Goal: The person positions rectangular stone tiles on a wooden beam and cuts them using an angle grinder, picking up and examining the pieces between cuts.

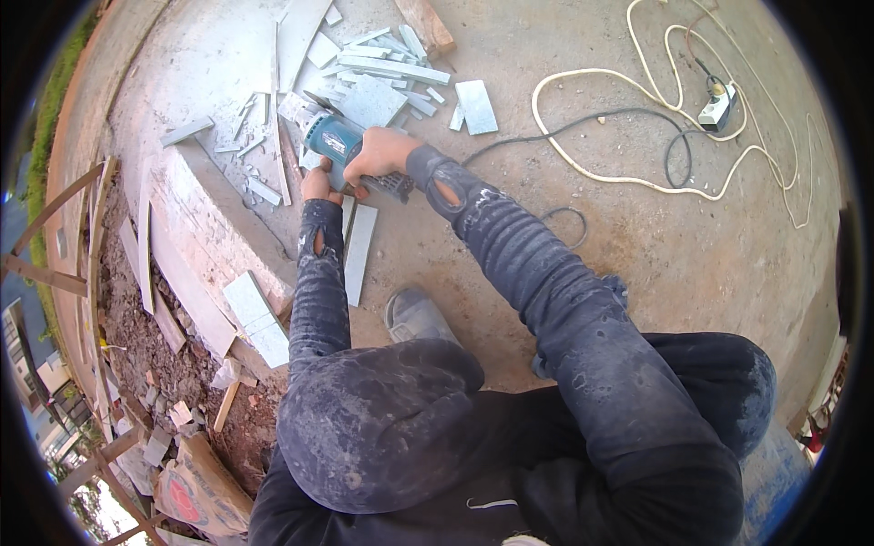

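Both my hands are on a teal handheld power cutter (333,138) with a silver front end, held low over the dusty ground. My right hand (381,153) wraps round its body from the right. At its near left side, my left hand (320,185) is closed on it, the fingers partly hidden. Just beyond the tool lies a pile of pale grey-green tile strips (387,66), with a wider tile piece (371,102) at its near edge. Long narrow tile strips (360,255) lie below my hands. Where the blade meets anything is hard to see.
A low concrete block (223,214) stands at the left, a marked tile (257,314) leaning on it. A dark cord (583,123) and a looped cream cable (583,168) run to a white power strip (717,107). Wooden rails (55,273) and a torn sack (202,487) are far left.
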`<state>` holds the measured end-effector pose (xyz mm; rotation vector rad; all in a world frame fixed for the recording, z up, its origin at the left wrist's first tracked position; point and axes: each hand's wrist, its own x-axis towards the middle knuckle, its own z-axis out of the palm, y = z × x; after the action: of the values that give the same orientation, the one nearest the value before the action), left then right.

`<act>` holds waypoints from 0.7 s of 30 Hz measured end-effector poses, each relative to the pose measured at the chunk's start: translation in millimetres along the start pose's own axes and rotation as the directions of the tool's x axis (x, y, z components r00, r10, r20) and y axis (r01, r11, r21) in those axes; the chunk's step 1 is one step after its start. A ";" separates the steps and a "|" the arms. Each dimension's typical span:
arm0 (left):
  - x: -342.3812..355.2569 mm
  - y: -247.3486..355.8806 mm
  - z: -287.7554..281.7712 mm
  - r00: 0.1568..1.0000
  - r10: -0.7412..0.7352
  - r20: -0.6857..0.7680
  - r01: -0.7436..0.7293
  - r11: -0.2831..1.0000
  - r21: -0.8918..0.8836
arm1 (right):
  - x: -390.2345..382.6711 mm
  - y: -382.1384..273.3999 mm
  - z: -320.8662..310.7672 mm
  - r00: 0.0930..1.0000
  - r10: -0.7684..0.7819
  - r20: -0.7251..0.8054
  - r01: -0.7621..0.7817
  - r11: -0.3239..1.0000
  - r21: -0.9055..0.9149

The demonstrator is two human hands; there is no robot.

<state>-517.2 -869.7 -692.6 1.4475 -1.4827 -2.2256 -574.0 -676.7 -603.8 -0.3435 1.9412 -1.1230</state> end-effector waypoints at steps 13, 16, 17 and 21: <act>-11.0 6.5 0.9 1.000 0.019 -0.001 -0.019 1.000 -0.009 | -12.8 -6.2 -2.5 1.000 0.009 -0.003 -0.009 0.999 -0.038; -3.0 2.2 -2.1 0.999 0.035 -0.009 -0.035 0.999 0.019 | -15.5 -5.4 -3.1 1.000 0.016 -0.009 -0.016 0.999 -0.052; -2.3 1.0 -1.5 0.999 0.037 -0.024 -0.036 0.998 0.046 | -16.4 -4.5 -3.5 1.000 0.021 -0.011 -0.021 0.998 -0.056; 8.6 -2.2 -6.1 0.999 0.036 0.001 -0.036 0.999 -0.008 | -17.9 -4.8 -3.5 1.000 0.025 0.000 -0.025 0.998 -0.066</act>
<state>-516.4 -877.2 -700.3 1.4068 -1.4866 -2.2090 -566.8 -666.7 -589.5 -0.3543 1.9797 -1.0448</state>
